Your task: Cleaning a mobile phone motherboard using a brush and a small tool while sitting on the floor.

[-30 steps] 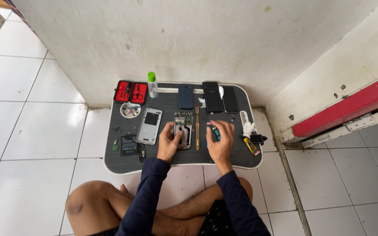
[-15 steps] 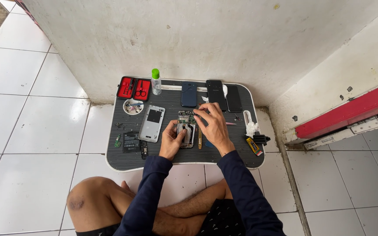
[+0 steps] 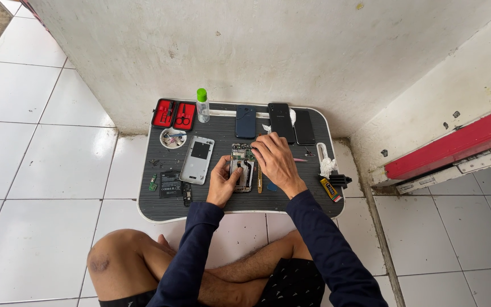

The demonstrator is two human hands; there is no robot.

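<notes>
1. The left hand (image 3: 221, 183) rested on the dark surface (image 3: 211, 206), fingers curled lightly against the near-left edge of the opened phone (image 3: 242, 166), steadying it rather than gripping.
2. The right hand (image 3: 275, 161) lay over the phone's far right corner, fingers bent downward; whether it pinched anything could not be told.
3. A silver back cover (image 3: 197, 160) lay just left of the left hand, with a loose battery (image 3: 170, 183) beyond it.
4. A slim tool (image 3: 259, 183) lay beside the phone, under the right wrist.
5. Judgement: the work would go best with the left hand bracing firmly and right fingertips applying light pressure only.
</notes>
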